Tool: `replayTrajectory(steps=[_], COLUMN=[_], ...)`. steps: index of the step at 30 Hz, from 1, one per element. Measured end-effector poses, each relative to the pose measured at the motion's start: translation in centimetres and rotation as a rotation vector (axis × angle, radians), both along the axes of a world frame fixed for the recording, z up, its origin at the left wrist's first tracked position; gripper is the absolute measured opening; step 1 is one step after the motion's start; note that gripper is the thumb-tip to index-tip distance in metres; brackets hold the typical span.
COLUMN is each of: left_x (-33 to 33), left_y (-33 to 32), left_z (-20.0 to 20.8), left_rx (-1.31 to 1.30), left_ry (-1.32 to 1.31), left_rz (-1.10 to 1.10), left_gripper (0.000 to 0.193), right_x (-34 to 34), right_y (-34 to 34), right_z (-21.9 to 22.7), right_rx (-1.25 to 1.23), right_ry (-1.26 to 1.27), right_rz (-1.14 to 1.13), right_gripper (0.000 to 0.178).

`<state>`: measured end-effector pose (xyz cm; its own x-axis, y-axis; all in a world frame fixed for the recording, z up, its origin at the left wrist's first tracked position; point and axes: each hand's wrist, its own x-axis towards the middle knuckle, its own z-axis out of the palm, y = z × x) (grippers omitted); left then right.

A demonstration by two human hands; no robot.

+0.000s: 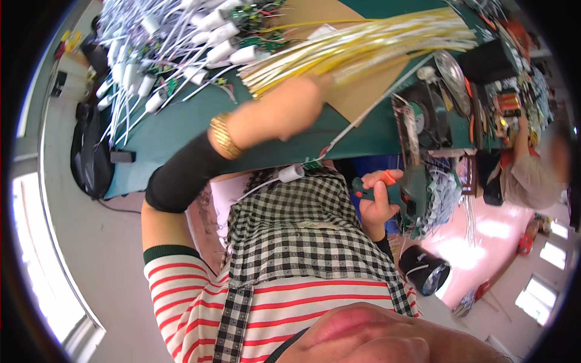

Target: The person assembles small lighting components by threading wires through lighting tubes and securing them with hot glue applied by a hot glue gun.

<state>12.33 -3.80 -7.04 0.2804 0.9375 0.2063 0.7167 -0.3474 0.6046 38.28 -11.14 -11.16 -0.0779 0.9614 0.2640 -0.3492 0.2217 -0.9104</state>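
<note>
My left hand [284, 109], with a gold bracelet and a black sleeve above it, is smeared by motion. It is over the near edge of a bundle of yellow and white wires [363, 51] on the table; its fingers are too blurred to read. At the table's front edge, my right hand [378, 196] is closed on a dark green pistol-shaped tool [413, 187] with an orange trigger and a silvery barrel. Between my hands, a white cylinder [292, 173] with a small green circuit board lies against my checked apron, trailing a white wire.
Several white cylinders [224, 31] with wires and green boards pile up at the far left of the green table [181, 136]. Brown cardboard [357, 103] lies under the wires. A metal lamp shade [451, 72] and tools crowd the right. Another person [538, 163] works farther right.
</note>
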Motion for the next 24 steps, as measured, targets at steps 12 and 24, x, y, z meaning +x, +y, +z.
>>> replayTrajectory(steps=[12, 24], left_x=[1.8, -6.1], left_y=[-5.1, 3.3], left_z=[-2.9, 3.0], left_rx=[0.261, 0.447], left_ry=[0.207, 0.455], left_rz=[0.211, 0.369], left_gripper=[0.054, 0.018], right_x=[-1.3, -1.8], right_y=[0.7, 1.1], right_z=[1.0, 1.5], right_rx=[-0.076, -0.145], right_ry=[0.024, 0.064], right_rz=[0.083, 0.086], right_gripper=[0.033, 0.029])
